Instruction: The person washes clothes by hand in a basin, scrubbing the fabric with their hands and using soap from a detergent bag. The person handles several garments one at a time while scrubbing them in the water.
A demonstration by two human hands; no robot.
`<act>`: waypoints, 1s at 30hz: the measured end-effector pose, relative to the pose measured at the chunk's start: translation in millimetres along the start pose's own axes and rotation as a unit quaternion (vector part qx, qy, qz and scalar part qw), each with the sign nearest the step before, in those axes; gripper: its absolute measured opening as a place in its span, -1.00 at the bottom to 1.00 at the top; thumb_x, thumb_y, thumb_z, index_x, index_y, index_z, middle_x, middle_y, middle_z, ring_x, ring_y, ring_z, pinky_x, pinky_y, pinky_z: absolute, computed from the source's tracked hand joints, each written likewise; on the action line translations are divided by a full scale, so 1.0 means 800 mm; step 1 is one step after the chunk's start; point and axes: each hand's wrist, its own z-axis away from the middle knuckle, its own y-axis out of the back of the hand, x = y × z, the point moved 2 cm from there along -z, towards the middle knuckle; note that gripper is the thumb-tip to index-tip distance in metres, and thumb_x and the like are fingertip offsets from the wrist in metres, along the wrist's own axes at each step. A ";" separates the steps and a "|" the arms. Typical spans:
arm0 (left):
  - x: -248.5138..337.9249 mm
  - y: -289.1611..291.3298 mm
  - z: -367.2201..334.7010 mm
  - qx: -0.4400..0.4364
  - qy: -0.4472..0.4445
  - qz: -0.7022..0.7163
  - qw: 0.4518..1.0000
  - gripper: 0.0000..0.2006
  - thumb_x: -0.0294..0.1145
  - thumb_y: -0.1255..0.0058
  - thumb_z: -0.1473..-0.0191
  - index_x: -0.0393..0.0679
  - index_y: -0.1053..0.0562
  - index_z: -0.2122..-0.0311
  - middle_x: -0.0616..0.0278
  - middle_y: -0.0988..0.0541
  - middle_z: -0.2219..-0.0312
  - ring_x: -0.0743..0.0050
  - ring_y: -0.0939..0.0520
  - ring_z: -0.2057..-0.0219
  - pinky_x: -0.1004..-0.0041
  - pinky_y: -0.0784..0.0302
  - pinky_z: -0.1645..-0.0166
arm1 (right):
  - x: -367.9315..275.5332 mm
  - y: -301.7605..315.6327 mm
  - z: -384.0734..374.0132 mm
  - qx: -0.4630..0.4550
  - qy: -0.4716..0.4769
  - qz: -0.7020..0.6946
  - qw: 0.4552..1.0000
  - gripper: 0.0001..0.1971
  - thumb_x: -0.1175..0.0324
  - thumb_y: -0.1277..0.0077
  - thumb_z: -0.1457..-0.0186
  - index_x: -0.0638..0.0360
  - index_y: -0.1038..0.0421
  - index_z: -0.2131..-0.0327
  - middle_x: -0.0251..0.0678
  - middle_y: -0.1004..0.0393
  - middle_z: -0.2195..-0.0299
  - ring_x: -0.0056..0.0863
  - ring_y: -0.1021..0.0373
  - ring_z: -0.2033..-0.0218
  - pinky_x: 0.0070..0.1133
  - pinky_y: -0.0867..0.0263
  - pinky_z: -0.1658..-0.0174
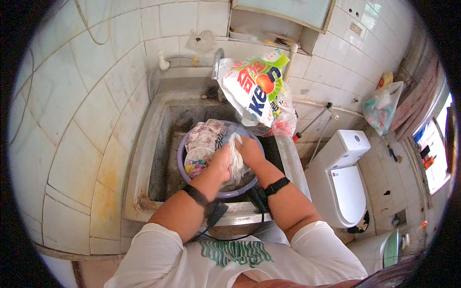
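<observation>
Near the middle of the frame, a lavender basin sits inside a stone-grey sink. A wide gap lies between the basin and the sink's left wall, a narrower dark one at its right; the basin's lower rim comes near the sink's front edge. Above the basin's upper right, a large white-and-green bag crowds the room near the tap. Patterned laundry fills the basin's left half. Over its right half, the left hand and right hand have their fingers clamped on a pale cloth. Its long axis runs roughly up and down the frame, the bunched upper end between the hands, the looser end pointing toward the lower edge.
</observation>
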 end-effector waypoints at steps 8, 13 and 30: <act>0.002 0.025 -0.014 -0.042 -0.090 0.084 0.992 -0.65 -0.09 0.30 -0.13 -0.11 -0.40 0.17 0.12 -0.51 0.23 0.17 -0.52 0.21 0.14 -0.41 0.09 | -0.053 -0.005 0.018 -0.023 0.158 -0.040 0.986 -0.73 0.20 0.13 -0.05 0.15 -0.23 0.25 0.13 -0.41 0.42 0.10 -0.34 0.36 -0.16 -0.25 0.33; 0.003 0.004 -0.010 -0.087 -0.093 0.005 0.992 -0.73 -0.20 0.21 -0.12 -0.15 -0.42 0.22 0.20 -0.54 0.31 0.30 -0.56 0.28 0.27 -0.47 0.16 | -0.015 0.003 0.001 0.032 0.032 -0.001 0.999 -0.78 0.25 0.16 -0.05 0.16 -0.27 0.29 0.08 -0.42 0.44 0.09 -0.35 0.38 -0.16 -0.25 0.34; 0.042 0.009 0.003 -0.110 -0.051 0.002 0.993 -0.74 -0.21 0.16 -0.11 -0.19 -0.41 0.26 0.20 -0.53 0.37 0.37 -0.57 0.38 0.35 -0.53 0.28 | 0.040 0.017 -0.017 0.045 -0.028 -0.138 0.989 -0.63 0.11 0.01 -0.01 0.29 -0.41 0.34 -0.01 -0.46 0.45 -0.17 -0.41 0.43 -0.39 -0.30 0.30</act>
